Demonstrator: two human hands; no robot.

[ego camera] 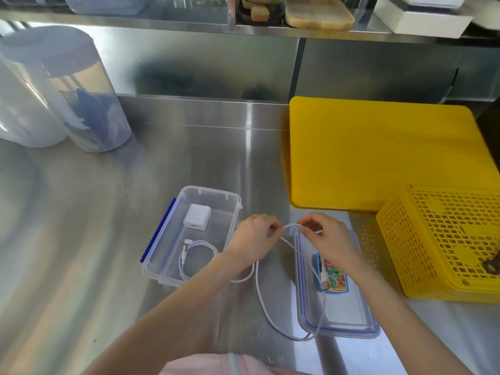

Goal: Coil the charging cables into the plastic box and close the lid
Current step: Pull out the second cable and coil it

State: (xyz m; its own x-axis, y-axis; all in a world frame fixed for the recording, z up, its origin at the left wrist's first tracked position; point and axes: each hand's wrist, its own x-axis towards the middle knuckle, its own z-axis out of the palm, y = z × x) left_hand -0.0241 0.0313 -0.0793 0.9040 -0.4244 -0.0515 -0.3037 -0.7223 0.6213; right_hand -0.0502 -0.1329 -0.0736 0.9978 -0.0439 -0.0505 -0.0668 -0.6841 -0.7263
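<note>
At the bottom centre of the frame a strip of pink clothing shows, with both bare forearms reaching up from it over the steel counter. Just above, a loose white cable sags in a long loop on the counter and trails over the near corner of the clear lid, which lies flat at the lower right, blue-sealed, with a small colourful label on it. One plug end of the cable rests on that label.

Mid-frame, both hands pinch the top of this cable close together — the left hand closed on it with thumb and forefinger, the right hand doing the same just right of it, a short raised arc of cable spanning the gap between them.

Left of the left hand sits the open plastic box, blue clip on its left wall. Inside lie a second cable, already coiled, towards the near end and a white charger block towards the far end.

Right of the hands stands a yellow perforated basket; behind it, a yellow cutting board. At the upper left stand clear cylindrical containers.
</note>
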